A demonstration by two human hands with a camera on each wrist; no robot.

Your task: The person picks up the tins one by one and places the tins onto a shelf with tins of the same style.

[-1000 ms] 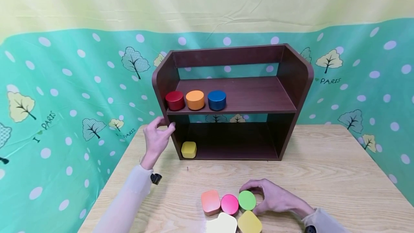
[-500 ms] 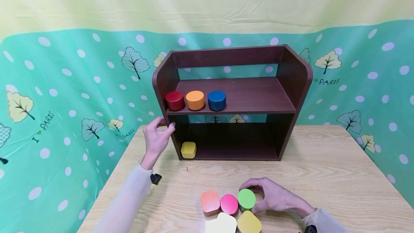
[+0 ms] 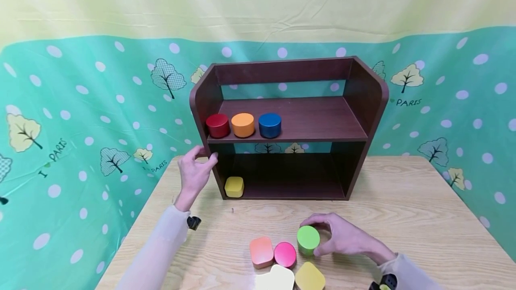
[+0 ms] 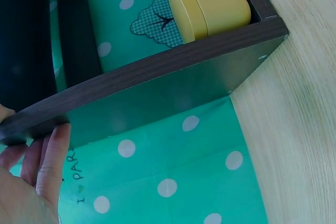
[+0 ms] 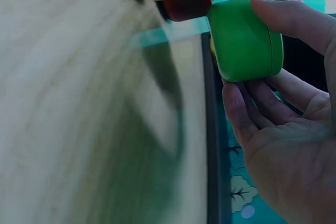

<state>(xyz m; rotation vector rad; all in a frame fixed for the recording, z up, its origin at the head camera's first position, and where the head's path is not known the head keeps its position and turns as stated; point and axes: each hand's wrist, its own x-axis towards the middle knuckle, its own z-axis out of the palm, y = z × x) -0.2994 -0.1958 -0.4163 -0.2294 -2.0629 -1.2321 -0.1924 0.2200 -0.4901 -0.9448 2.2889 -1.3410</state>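
Observation:
A green round box (image 3: 308, 240) is pinched between the thumb and fingers of my right hand (image 3: 344, 237); the right wrist view shows the green box (image 5: 244, 40) raised off the tabletop. My left hand (image 3: 195, 169) grips the left side panel of a dark brown two-level shelf (image 3: 322, 140), thumb on the inside and fingers outside. On the upper level stand a red round box (image 3: 218, 126), an orange one (image 3: 243, 125) and a blue one (image 3: 269, 125). In the lower left corner sits a yellow square box (image 3: 234, 187), seen as well beside the panel (image 4: 168, 80) in the left wrist view.
On the table (image 3: 225, 236) near the front stand a salmon square box (image 3: 261, 252), a pink round box (image 3: 285, 254), a glare-whitened box (image 3: 282, 277) and a yellow square box (image 3: 310, 276). A patterned cloth (image 3: 101, 115) hangs behind and at the sides.
My right hand has lifted the green box, moving it up and away from the pink and yellow boxes. My left hand keeps its grip on the panel.

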